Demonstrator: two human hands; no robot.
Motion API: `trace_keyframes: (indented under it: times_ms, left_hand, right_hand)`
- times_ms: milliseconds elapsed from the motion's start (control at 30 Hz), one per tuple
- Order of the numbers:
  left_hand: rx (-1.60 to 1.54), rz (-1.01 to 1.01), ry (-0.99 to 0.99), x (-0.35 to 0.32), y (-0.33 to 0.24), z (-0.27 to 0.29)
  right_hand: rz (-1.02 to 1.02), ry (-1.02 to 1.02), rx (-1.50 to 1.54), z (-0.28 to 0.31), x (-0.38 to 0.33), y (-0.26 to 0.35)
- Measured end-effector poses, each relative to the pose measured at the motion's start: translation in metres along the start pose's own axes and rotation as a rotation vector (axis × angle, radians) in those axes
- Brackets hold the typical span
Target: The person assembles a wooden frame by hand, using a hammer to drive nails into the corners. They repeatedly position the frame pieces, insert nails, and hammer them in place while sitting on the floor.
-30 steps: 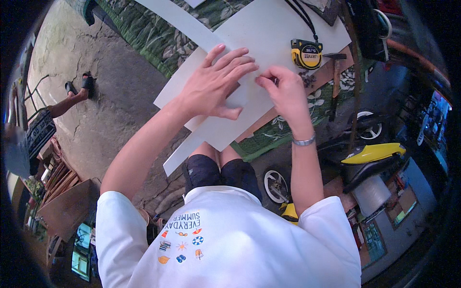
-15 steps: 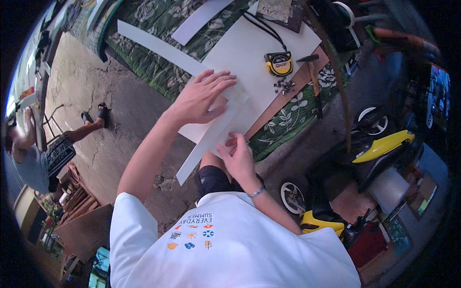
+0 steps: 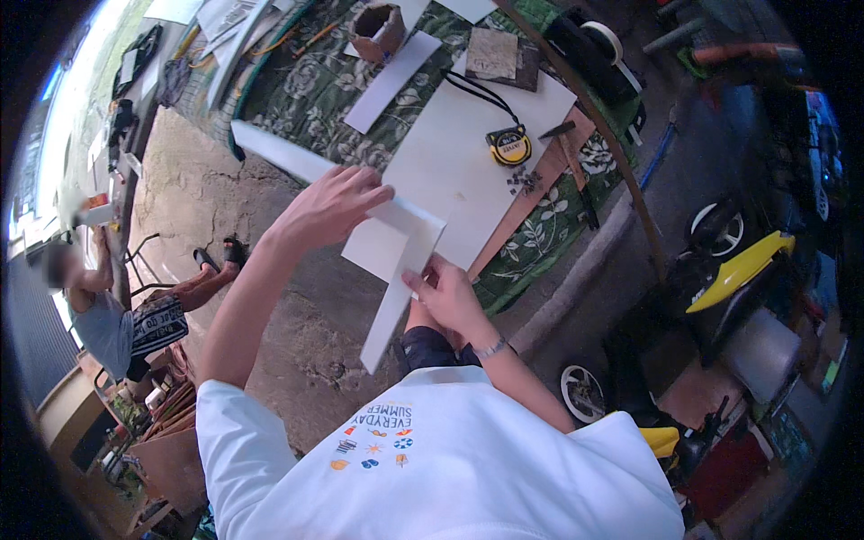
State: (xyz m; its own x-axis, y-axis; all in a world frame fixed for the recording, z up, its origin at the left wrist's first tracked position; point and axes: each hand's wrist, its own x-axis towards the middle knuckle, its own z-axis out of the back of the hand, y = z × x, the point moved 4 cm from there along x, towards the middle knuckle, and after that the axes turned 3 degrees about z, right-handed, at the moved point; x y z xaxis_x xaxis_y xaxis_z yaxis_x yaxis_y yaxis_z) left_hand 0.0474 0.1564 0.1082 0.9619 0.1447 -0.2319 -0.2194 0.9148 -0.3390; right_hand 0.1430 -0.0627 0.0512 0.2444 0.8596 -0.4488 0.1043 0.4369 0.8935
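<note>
Two long white strips meet at a corner above the near edge of a large white board (image 3: 436,157). My left hand (image 3: 335,205) is closed over the far strip (image 3: 279,153), which runs off to the far left. The near strip (image 3: 392,315) slants down toward my body, with my right hand (image 3: 453,295) pinching it close to the corner. Whether the strips are fastened together, I cannot tell. On the board lie a yellow-and-black tape measure (image 3: 509,146) with a black cord and a small pile of dark metal bits (image 3: 522,182).
A hammer (image 3: 573,171) lies along the board's right side, over a brown sheet (image 3: 504,236). Farther back are a loose white strip (image 3: 391,83), a square block (image 3: 491,54) and a brown container (image 3: 376,34). A person (image 3: 103,306) sits at left; a yellow-and-black motorbike (image 3: 742,270) stands at right.
My left hand has come down to grip the far strip. The strips' corner has moved nearer to me, and my right hand now pinches beside it. The whole view has shifted.
</note>
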Motion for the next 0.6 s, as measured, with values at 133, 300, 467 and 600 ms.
trace_keyframes:
  times_ms: [133, 300, 467, 600]
  left_hand:
    - [-0.031, 0.201, -0.032, -0.071, -0.018, 0.098]
    - [-0.302, 0.511, -0.089, -0.172, -0.017, 0.179]
    - [-0.727, 0.917, -0.411, -0.274, -0.05, 0.186]
    - [-1.054, 0.673, -0.685, -0.298, -0.054, 0.135]
  right_hand:
    - [0.145, 0.195, -0.276, -0.005, -0.007, 0.101]
    - [0.699, 0.31, -0.502, -0.021, 0.021, 0.215]
    - [0.871, 0.287, -0.346, 0.011, 0.143, 0.241]
    - [0.413, -0.297, -1.306, 0.205, 0.284, 0.164]
